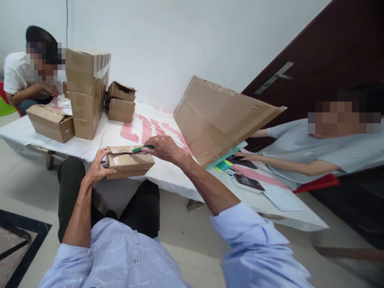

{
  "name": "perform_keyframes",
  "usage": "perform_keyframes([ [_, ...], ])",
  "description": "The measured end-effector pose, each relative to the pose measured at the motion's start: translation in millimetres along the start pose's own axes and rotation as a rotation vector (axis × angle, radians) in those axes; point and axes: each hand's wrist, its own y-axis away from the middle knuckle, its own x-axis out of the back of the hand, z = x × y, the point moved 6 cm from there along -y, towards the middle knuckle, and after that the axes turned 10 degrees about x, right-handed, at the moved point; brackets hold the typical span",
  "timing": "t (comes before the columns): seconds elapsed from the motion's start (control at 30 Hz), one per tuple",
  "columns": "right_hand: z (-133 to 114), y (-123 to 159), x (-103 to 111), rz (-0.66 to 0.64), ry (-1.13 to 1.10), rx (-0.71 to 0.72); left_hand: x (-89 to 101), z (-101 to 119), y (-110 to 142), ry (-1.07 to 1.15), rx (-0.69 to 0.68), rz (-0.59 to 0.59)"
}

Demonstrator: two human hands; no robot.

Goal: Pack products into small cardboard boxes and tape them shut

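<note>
A small cardboard box (130,164) with clear tape sits at the table's near edge, in front of my knees. My left hand (99,165) grips its left end, thumb along the near side and fingers at the top. In my right hand (165,148) is a slim green cutter-like tool (143,148), held above the box's right part. The tool's tip lies at the gap along the top flap, which has a rough, torn edge. What is inside the box cannot be seen.
Tall stacked cartons (87,94), a low box (52,122) and two small boxes (121,109) stand on the white-covered table (162,176). A large cardboard sheet (222,120) leans at right. Beyond it, a person (312,148) sits near a phone (249,182); another person (33,76) sits at far left.
</note>
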Motion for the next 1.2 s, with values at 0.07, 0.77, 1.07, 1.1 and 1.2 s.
perform_keyframes([
  [0.07, 1, -1, -3, 0.037, -0.027, 0.018, 1.3, -1, 0, 0.010, -0.001, -0.001],
  [0.77, 30, 28, -27, 0.210, -0.276, 0.086, 4.7, 0, -8, 0.048, 0.000, -0.041],
  [1.07, 17, 22, -28, 0.216, -0.150, 0.078, 7.2, 4, -8, 0.033, 0.026, -0.057],
  [1.1, 17, 20, -28, 0.201, -0.142, 0.083, 8.1, 5, -8, 0.029, 0.030, -0.056],
  [1.2, 29, 28, -29, 0.180, -0.157, 0.060, 10.4, 6, -8, 0.020, 0.035, -0.061],
])
